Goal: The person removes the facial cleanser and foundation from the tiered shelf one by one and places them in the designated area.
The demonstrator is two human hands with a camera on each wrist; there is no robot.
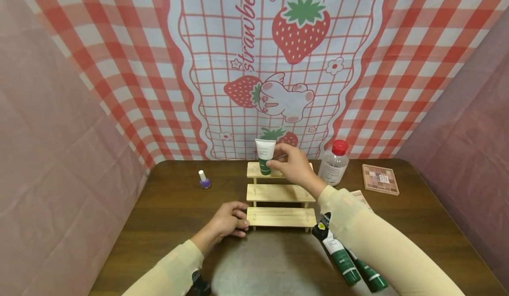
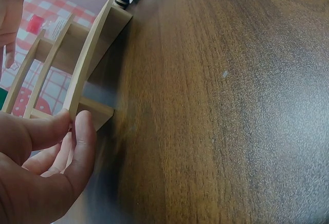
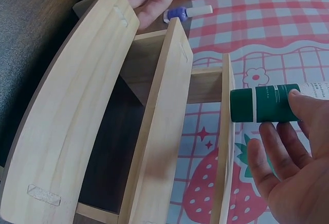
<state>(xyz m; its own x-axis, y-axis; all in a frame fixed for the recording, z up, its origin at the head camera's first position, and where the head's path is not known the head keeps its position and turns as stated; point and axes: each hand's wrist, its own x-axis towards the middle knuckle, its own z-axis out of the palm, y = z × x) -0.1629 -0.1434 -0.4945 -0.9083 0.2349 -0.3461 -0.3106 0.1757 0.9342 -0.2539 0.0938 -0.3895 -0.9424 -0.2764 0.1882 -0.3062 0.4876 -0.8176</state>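
Note:
A three-tier wooden display stand (image 1: 281, 217) stands near the middle of the table. At the left end of its lowest shelf, my left hand (image 1: 228, 221) pinches the board's edge between thumb and forefinger, as the left wrist view shows. My right hand (image 1: 296, 165) holds a green and white squeeze tube (image 1: 265, 149) upright at the left part of the top shelf. In the right wrist view the tube's green cap (image 3: 241, 106) is right at the shelf's surface, with the thumb on the tube's side.
Two more green and white tubes (image 1: 343, 263) lie at the right, partly under my right sleeve. Behind them are a clear red-capped bottle (image 1: 333, 168) and an eyeshadow palette (image 1: 380, 179). A purple nail polish bottle (image 1: 204, 181) stands left of the stand. A strawberry-print cloth (image 1: 207, 66) hangs behind.

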